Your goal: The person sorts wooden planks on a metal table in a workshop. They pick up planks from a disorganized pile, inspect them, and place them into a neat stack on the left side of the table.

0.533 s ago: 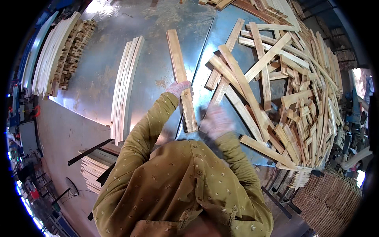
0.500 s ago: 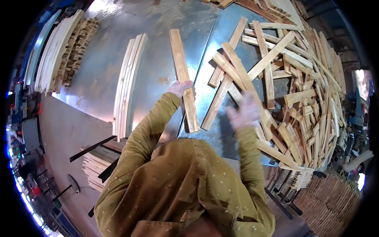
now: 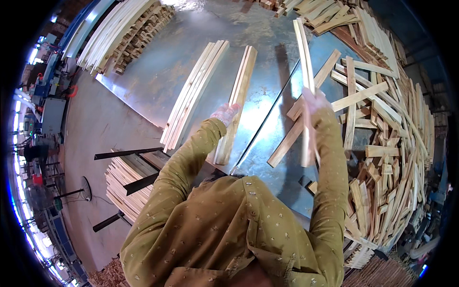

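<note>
My left hand [image 3: 225,114] grips a small stack of pale wooden slats [image 3: 237,98] that lies lengthwise on the grey metal table [image 3: 158,81]. My right hand [image 3: 313,101] holds one long thin slat [image 3: 304,62] lifted above the table, pointing away from me. To the right of that hand spreads a big loose heap of wooden slats [image 3: 392,134]. Both arms wear mustard-coloured sleeves.
A tidy bundle of long slats [image 3: 193,93] lies left of the held stack. More slat stacks [image 3: 122,31] line the table's far left edge, and another pile [image 3: 126,184] sits below the table on black metal bars. Machinery stands at the far left.
My right hand has picked a long slat out of the heap and raised it. My left hand stays on the stack, and my head has shifted so the view sits differently.
</note>
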{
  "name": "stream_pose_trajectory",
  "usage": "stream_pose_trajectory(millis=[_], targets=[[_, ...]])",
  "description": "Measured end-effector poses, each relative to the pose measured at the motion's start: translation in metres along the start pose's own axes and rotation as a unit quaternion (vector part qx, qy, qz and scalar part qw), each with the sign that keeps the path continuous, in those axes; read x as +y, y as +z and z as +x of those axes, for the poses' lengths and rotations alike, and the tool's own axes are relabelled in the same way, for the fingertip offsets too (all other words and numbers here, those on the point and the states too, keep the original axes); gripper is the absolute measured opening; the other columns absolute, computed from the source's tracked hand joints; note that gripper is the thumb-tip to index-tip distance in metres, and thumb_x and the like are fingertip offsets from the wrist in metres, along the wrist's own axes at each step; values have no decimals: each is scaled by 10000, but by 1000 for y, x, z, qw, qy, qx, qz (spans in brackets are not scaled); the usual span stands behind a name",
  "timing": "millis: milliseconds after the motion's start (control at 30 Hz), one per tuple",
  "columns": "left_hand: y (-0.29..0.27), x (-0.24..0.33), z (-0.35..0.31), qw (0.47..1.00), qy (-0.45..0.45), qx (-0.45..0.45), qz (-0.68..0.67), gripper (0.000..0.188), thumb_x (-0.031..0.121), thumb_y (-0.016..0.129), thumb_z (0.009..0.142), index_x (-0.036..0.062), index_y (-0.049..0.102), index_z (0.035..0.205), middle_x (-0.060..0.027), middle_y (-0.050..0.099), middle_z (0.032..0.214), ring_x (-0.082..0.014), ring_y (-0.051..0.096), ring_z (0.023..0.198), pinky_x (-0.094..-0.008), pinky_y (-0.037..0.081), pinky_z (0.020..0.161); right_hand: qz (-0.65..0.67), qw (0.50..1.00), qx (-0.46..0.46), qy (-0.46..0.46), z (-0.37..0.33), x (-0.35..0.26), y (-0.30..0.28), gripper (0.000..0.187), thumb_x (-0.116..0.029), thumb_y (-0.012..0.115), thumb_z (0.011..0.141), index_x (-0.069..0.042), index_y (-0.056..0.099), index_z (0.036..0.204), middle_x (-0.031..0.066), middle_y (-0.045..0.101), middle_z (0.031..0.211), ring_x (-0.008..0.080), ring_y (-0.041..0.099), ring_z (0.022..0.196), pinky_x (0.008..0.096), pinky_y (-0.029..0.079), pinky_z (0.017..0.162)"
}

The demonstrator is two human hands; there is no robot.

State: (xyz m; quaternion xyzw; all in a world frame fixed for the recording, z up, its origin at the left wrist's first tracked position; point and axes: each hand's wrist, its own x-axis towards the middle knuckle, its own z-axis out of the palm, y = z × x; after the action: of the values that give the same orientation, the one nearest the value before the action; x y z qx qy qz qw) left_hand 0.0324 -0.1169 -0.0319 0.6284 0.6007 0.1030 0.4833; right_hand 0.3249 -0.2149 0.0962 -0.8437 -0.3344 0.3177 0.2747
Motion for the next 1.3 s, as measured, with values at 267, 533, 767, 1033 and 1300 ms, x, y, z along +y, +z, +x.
stream_pose_trajectory(millis=[267, 533, 767, 1033, 1300], targets=[[34, -16, -22, 951, -3, -140, -274, 417, 103, 626, 913, -30, 524, 1294, -157, 662, 1119, -198, 622, 1045, -304, 501, 952, 224, 965, -75, 117, -9, 26, 205, 1224, -144, 866, 671, -80, 17, 1549, 241, 604, 1178, 323, 640, 1007, 405, 559, 781], [-28, -34, -18, 755, -77, -311, -572, 348, 136, 689, 864, -32, 577, 1147, -148, 653, 896, -242, 659, 748, -383, 560, 621, 675, 647, -326, 140, -34, 73, 171, 474, -42, 647, 838, 90, 504, 1271, 225, 650, 1097, 366, 652, 977, 440, 563, 861], [-70, -38, -3, 953, -9, -147, -266, 382, 147, 693, 880, -45, 571, 1188, -117, 664, 878, -223, 651, 681, -318, 555, 582, 448, 877, -155, 77, -35, 105, 232, 850, -149, 773, 819, 16, 273, 1486, 196, 615, 1236, 281, 612, 1092, 375, 515, 948], [-221, -65, 23, 976, -57, 166, 127, 439, 253, 722, 852, 95, 582, 1237, -129, 683, 886, -207, 624, 722, -336, 511, 661, 467, 862, -191, 48, -25, 5, 245, 830, -40, 764, 735, 18, 325, 1437, 209, 622, 1163, 297, 649, 997, 362, 556, 874], [-214, -170, 66, 1000, 7, -6, 18, 570, 287, 690, 880, 10, 518, 1347, -173, 611, 1261, -256, 548, 1181, -324, 397, 1017, 587, 766, -219, 146, 11, -17, 320, 875, 31, 692, 813, -16, 158, 1505, 252, 602, 1158, 328, 635, 1028, 396, 556, 904]])
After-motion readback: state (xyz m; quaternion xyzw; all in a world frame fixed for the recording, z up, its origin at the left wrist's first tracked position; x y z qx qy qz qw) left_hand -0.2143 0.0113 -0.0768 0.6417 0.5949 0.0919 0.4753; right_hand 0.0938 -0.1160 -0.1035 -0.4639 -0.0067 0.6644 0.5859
